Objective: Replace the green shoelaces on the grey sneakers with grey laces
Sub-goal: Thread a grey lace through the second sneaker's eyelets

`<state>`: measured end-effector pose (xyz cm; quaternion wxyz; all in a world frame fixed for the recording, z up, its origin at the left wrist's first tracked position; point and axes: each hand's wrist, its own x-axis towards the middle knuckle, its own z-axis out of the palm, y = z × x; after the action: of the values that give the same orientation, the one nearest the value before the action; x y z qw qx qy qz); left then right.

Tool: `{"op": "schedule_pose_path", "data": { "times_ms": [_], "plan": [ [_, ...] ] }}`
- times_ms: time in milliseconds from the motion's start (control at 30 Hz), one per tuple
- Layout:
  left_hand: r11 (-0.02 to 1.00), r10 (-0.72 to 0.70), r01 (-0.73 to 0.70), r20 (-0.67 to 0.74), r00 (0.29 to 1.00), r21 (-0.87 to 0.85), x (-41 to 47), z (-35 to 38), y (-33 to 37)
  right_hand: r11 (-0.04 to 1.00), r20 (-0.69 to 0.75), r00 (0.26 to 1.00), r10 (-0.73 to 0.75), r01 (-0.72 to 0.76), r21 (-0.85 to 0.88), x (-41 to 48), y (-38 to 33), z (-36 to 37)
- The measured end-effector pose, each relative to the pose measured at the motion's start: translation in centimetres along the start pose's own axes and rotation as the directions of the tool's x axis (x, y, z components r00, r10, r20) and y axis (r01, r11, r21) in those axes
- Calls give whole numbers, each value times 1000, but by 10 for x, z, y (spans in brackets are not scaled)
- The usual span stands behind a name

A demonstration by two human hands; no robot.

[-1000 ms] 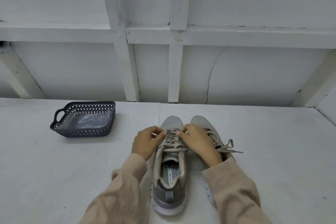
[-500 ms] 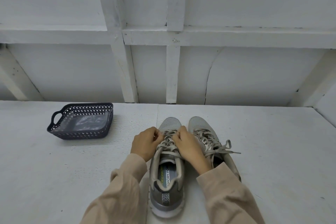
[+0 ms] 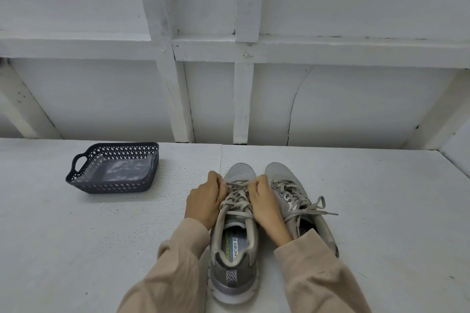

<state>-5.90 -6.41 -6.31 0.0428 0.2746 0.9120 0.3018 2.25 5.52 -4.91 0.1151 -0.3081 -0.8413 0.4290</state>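
Two beige sleeves (image 3: 178, 262) reach forward from the bottom edge onto a white worktop (image 3: 76, 249). Two grey sneakers stand side by side on it, toes pointing away. The first sneaker (image 3: 235, 262) sits between the two hands, with its heel nearest the viewer. The left hand (image 3: 203, 201) and right hand (image 3: 264, 201) flank its upper, fingers curled, each pinching the grey lace (image 3: 237, 195) threaded through its eyelets, towards the toe. The second sneaker (image 3: 279, 173) stands just beside the right hand, on its outer side, and its tied lace (image 3: 325, 213) forms a bow. Farther off, beyond and well apart from the left hand, one dark perforated basket (image 3: 114, 187) holds one clear plastic bag (image 3: 124, 169). A white panelled wall (image 3: 101, 99) rises behind everything.
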Motion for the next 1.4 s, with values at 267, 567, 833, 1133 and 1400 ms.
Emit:
{"op": "schedule_pose_path", "data": {
  "times_ms": [267,567,833,1133,1400],
  "plan": [
    [972,146,-135,45,988,-190,-9,-14,-8,996,-9,996,-86,86,2,-7,1,-11],
    [958,54,-18,119,991,-287,0,-22,-3,973,62,993,-98,108,-205,-4,3,-23],
    [878,-104,245,336,936,-412,17,-26,-3,961,84,988,-130,146,-236,-4,1,-24],
    [941,-15,107,278,960,-322,14,-23,-5,971,93,990,-106,123,-206,-4,2,-25],
    [954,-36,128,320,947,-272,18,-31,2,927,111,985,-132,162,-338,0,-11,-32]
  ]
}}
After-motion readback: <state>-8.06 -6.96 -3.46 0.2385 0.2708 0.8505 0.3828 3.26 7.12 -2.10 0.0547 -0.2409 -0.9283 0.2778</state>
